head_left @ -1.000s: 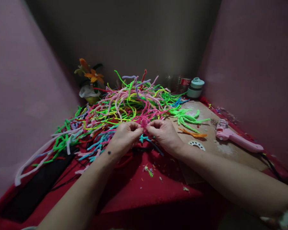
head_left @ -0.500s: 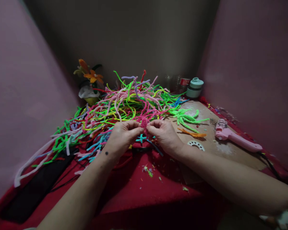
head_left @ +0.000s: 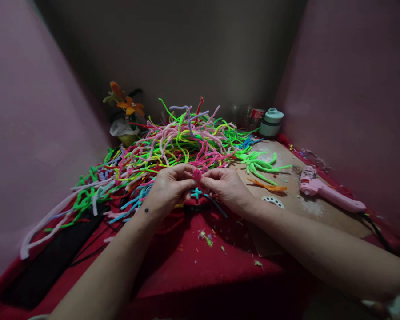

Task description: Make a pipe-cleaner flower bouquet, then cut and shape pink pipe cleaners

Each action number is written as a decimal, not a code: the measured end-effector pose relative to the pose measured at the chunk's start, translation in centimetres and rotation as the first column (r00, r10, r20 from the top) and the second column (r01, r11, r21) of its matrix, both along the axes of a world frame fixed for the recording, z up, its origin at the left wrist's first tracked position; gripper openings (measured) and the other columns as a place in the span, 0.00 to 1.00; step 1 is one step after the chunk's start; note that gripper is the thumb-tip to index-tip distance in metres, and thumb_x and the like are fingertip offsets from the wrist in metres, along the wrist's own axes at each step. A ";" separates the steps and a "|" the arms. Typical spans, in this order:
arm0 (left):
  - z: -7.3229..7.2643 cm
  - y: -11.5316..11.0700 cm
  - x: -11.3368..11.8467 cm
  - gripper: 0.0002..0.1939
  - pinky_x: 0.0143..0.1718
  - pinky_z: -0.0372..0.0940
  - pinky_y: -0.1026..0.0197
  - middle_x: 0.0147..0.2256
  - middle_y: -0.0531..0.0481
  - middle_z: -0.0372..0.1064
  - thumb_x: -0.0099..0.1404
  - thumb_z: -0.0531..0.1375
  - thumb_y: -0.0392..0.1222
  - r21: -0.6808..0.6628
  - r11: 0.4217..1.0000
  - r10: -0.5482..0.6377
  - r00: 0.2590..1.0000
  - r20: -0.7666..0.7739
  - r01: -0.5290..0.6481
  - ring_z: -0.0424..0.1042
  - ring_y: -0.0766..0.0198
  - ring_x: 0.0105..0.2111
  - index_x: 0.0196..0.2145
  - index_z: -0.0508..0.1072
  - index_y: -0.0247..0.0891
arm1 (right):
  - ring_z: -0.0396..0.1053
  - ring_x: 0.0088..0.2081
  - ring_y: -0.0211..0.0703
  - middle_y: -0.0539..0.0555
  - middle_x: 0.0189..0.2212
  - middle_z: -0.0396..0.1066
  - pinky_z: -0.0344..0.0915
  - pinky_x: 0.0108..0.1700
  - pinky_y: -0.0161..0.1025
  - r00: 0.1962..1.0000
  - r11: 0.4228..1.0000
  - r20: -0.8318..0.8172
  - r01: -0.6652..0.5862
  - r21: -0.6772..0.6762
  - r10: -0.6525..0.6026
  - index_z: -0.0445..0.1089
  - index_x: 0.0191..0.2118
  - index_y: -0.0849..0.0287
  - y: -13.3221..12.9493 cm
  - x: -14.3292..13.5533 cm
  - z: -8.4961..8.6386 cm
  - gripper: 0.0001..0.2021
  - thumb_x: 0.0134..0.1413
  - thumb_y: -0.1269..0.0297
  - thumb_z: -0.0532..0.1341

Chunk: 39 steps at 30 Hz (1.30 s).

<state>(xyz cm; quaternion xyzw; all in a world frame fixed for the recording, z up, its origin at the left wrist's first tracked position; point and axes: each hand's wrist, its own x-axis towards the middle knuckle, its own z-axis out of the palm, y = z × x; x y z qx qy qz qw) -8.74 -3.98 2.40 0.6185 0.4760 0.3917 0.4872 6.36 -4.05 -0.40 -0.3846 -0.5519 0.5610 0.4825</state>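
Observation:
Between my fingertips is a small, fuzzy pink pipe cleaner piece [head_left: 197,175], bunched into a compact shape. My left hand [head_left: 173,184] pinches it from the left, thumb and forefinger closed. From the other side my right hand [head_left: 225,186] grips it the same way. Both hands are above the front of a large heap of coloured pipe cleaners [head_left: 186,138], mostly green, pink, yellow and red. Light-blue pipe cleaners [head_left: 196,193] show just below the fingers.
To the right, a brown board [head_left: 311,218] carries a pink glue gun [head_left: 333,193], green pipe cleaners [head_left: 256,163], orange strips [head_left: 270,186] and a white ring with holes [head_left: 273,202]. Behind stand a teal-lidded container [head_left: 271,122] and orange flowers [head_left: 130,106]. Scraps [head_left: 206,238] dot the red cloth [head_left: 186,271].
The pink piece has turned between my fingers and now looks shorter and rounder. Both hands have shifted only slightly and still pinch it.

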 end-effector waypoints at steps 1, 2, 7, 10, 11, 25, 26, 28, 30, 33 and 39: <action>0.0 0.0 -0.1 0.10 0.14 0.55 0.71 0.22 0.55 0.69 0.51 0.62 0.36 0.000 1.000 -0.016 1.000 0.008 0.016 0.61 0.74 0.14 0.34 0.70 0.34 | 0.56 0.20 0.31 0.46 0.17 0.62 0.53 0.24 0.32 1.000 1.000 -0.007 -0.002 0.003 0.002 0.67 0.21 0.63 0.0 0.0 0.0 0.12 0.42 0.58 0.64; 0.0 0.0 -0.1 0.10 0.15 0.57 0.71 0.22 0.55 0.69 0.52 0.62 0.37 -0.002 0.999 -0.032 0.999 0.020 0.032 0.62 0.73 0.15 0.35 0.70 0.34 | 0.57 0.20 0.31 0.46 0.17 0.62 0.53 0.24 0.32 1.000 1.000 -0.014 -0.005 0.005 0.005 0.67 0.21 0.63 0.0 0.0 0.0 0.12 0.43 0.58 0.63; -0.3 0.0 -0.3 0.09 0.17 0.61 0.70 0.17 0.55 0.68 0.54 0.62 0.40 -0.045 0.997 -0.052 0.996 0.074 0.055 0.66 0.71 0.16 0.32 0.71 0.33 | 0.57 0.21 0.31 0.46 0.17 0.62 0.54 0.25 0.32 0.999 0.999 -0.033 -0.041 0.006 0.041 0.68 0.22 0.63 0.0 0.1 -0.1 0.09 0.44 0.62 0.63; -0.6 0.2 -0.3 0.08 0.15 0.60 0.71 0.15 0.55 0.67 0.53 0.63 0.41 -0.080 0.995 -0.047 0.993 0.104 0.056 0.65 0.71 0.14 0.30 0.71 0.34 | 0.56 0.19 0.30 0.45 0.16 0.62 0.54 0.24 0.32 0.995 0.998 -0.072 -0.068 -0.018 0.067 0.67 0.21 0.63 0.0 0.2 0.1 0.08 0.43 0.65 0.63; -0.7 0.2 -0.3 0.09 0.15 0.60 0.71 0.15 0.55 0.67 0.53 0.63 0.41 -0.086 0.995 -0.040 0.993 0.112 0.050 0.64 0.71 0.14 0.30 0.70 0.34 | 0.56 0.19 0.30 0.45 0.16 0.62 0.54 0.24 0.32 0.994 0.997 -0.087 -0.073 -0.032 0.070 0.67 0.21 0.63 0.0 0.2 0.1 0.08 0.43 0.65 0.63; 0.7 -0.1 -0.6 0.11 0.12 0.53 0.71 0.18 0.59 0.61 0.57 0.61 0.44 0.019 0.997 -0.072 0.997 -0.008 0.073 0.57 0.75 0.14 0.35 0.70 0.37 | 0.55 0.19 0.29 0.45 0.17 0.60 0.53 0.23 0.31 0.991 0.992 0.071 -0.120 0.030 0.117 0.66 0.23 0.63 -0.1 0.0 0.0 0.06 0.45 0.66 0.59; 0.7 -0.1 -0.7 0.10 0.12 0.52 0.71 0.17 0.59 0.60 0.57 0.60 0.45 0.015 0.997 -0.071 0.997 -0.024 0.071 0.56 0.74 0.13 0.34 0.70 0.37 | 0.55 0.19 0.30 0.45 0.17 0.60 0.53 0.23 0.31 0.990 0.992 0.084 -0.120 0.038 0.117 0.66 0.24 0.63 -0.2 0.0 -0.1 0.06 0.45 0.66 0.58; 0.8 -0.1 -0.7 0.09 0.12 0.50 0.71 0.15 0.60 0.57 0.58 0.59 0.45 0.021 0.997 -0.071 0.992 -0.103 0.073 0.54 0.75 0.12 0.31 0.68 0.36 | 0.55 0.19 0.30 0.45 0.17 0.60 0.53 0.23 0.31 0.988 0.992 0.108 -0.120 0.047 0.114 0.66 0.25 0.63 -0.3 -0.1 -0.1 0.06 0.45 0.66 0.58; 0.9 -0.1 -0.7 0.08 0.13 0.49 0.71 0.15 0.60 0.55 0.58 0.57 0.43 0.089 0.993 -0.056 0.971 -0.234 0.079 0.52 0.75 0.13 0.27 0.66 0.35 | 0.55 0.19 0.30 0.45 0.17 0.60 0.53 0.23 0.31 0.985 0.993 0.138 -0.112 0.048 0.105 0.66 0.25 0.62 -0.3 -0.2 -0.2 0.06 0.45 0.65 0.57; 0.8 0.0 -0.9 0.08 0.17 0.51 0.70 0.17 0.58 0.57 0.58 0.55 0.41 0.282 0.951 0.009 0.902 -0.431 0.125 0.55 0.74 0.17 0.24 0.66 0.35 | 0.54 0.19 0.30 0.45 0.18 0.60 0.52 0.23 0.31 0.973 0.991 0.207 -0.117 0.057 0.103 0.68 0.25 0.63 -0.4 -0.2 -0.2 0.07 0.44 0.64 0.59; 0.2 0.0 -0.7 0.08 0.21 0.50 0.69 0.17 0.57 0.57 0.57 0.54 0.37 0.470 0.849 0.098 0.802 -0.590 0.242 0.54 0.73 0.19 0.21 0.63 0.36 | 0.49 0.19 0.29 0.44 0.15 0.56 0.46 0.22 0.32 0.926 0.992 0.363 -0.125 0.028 0.106 0.70 0.25 0.65 -0.3 -0.1 0.0 0.09 0.46 0.64 0.59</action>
